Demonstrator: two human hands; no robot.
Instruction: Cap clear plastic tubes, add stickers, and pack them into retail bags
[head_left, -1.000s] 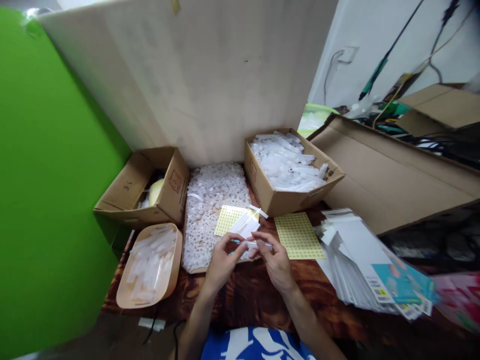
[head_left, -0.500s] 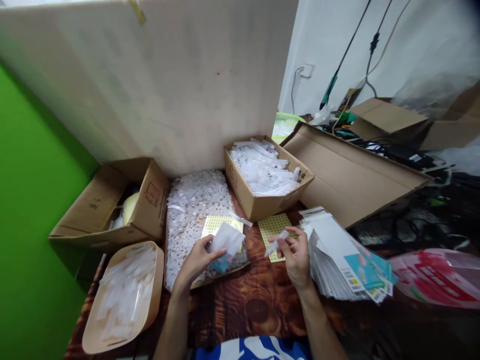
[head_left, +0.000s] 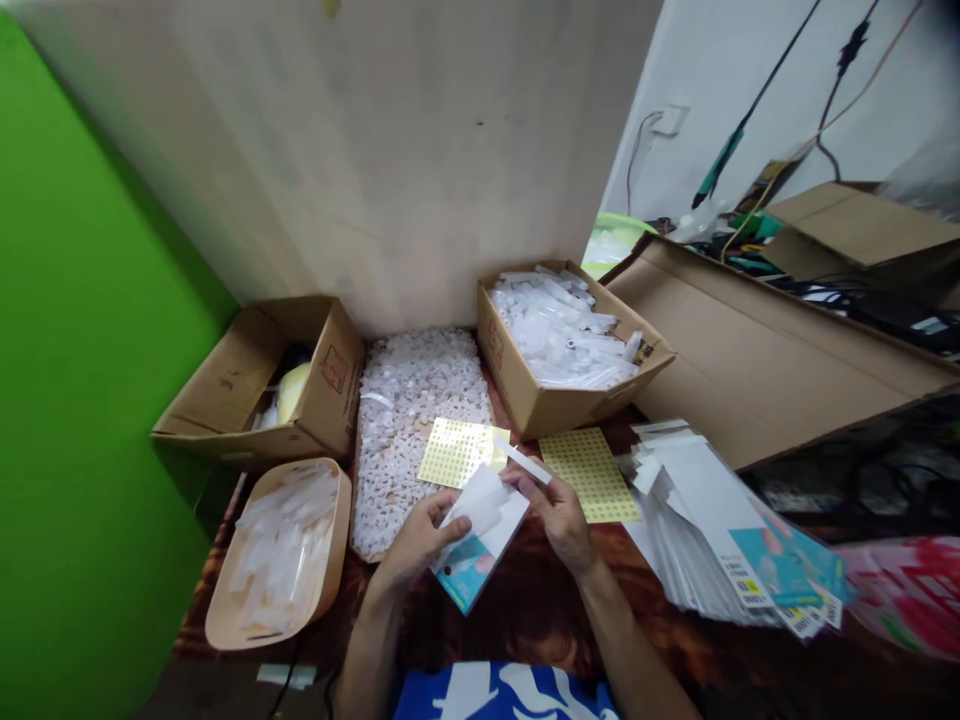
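Note:
My left hand (head_left: pixel 429 535) grips a flat white and teal packaging box (head_left: pixel 480 560), tilted over the table, its thumb on the front face. A whitish translucent piece (head_left: pixel 484 500) shows on the upper half of that face. My right hand (head_left: pixel 559 515) is closed at the box's upper end, where a narrow white flap-like strip (head_left: pixel 527 463) stands out beside its fingers. Whatever is between these fingertips is hidden. Behind the hands lie a yellow sticker sheet (head_left: pixel 457 455) and a second sticker sheet (head_left: pixel 589 475), both with rows of small marks.
Many small whitish pieces fill a tray (head_left: pixel 371 555). A cardboard box (head_left: pixel 562 405) holds clear plastic tubes; a beige basin (head_left: pixel 341 540) holds translucent pieces. Flat white and teal packages (head_left: pixel 705 530) are stacked at right. An open carton (head_left: pixel 330 390) stands at left.
The packaging box has come nearer and its teal end now shows more. My right hand, which held a small clear tube apart from it, has moved left to the box's upper end.

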